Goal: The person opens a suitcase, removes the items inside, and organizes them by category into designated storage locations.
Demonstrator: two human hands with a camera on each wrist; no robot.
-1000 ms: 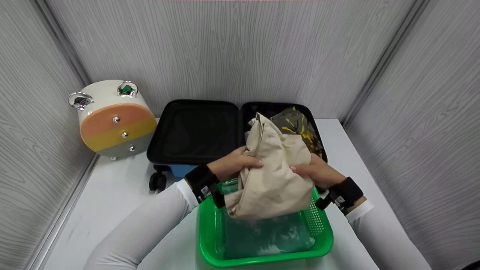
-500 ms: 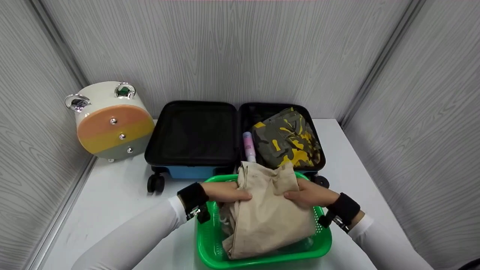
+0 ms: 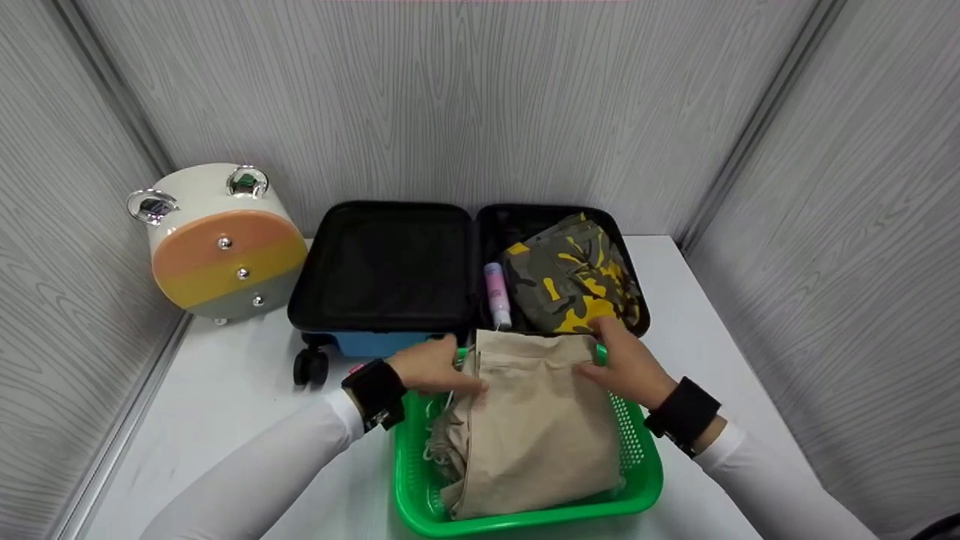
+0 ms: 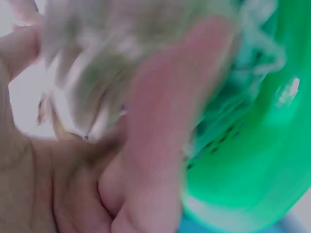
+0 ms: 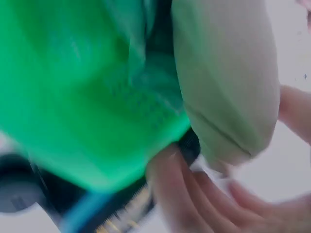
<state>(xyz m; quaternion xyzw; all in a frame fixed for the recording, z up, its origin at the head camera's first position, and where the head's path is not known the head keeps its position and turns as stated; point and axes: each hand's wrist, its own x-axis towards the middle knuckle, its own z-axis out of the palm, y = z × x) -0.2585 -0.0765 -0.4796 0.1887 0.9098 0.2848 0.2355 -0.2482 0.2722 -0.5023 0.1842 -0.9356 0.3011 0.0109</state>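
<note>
A folded beige garment [image 3: 544, 427] with a band-like top edge lies in the green basket [image 3: 652, 480], over other cloth. At its upper left, my left hand [image 3: 431, 369] has its thumb on the cloth and its fingers spread. My right hand [image 3: 628, 367] is at the upper right corner, thumb near the garment and fingers extended beyond the basket rim. In the left wrist view, the thumb [image 4: 170, 111] crosses in front of blurred cloth. The right wrist view has the relaxed fingers [image 5: 189, 194] beneath the folded edge of the garment.
Behind the basket an open black-lined suitcase [image 3: 394, 266] holds camouflage clothing [image 3: 574, 277] and a pink bottle [image 3: 497, 295] in its right half. To the left stands a round cabinet [image 3: 225, 247] with coloured drawers. Grey panels [image 3: 465, 105] enclose the white table [image 3: 247, 405].
The beige garment has come down from above the basket and now lies in it. Both hands have loosened and spread, uncovering the pink bottle and camouflage clothing.
</note>
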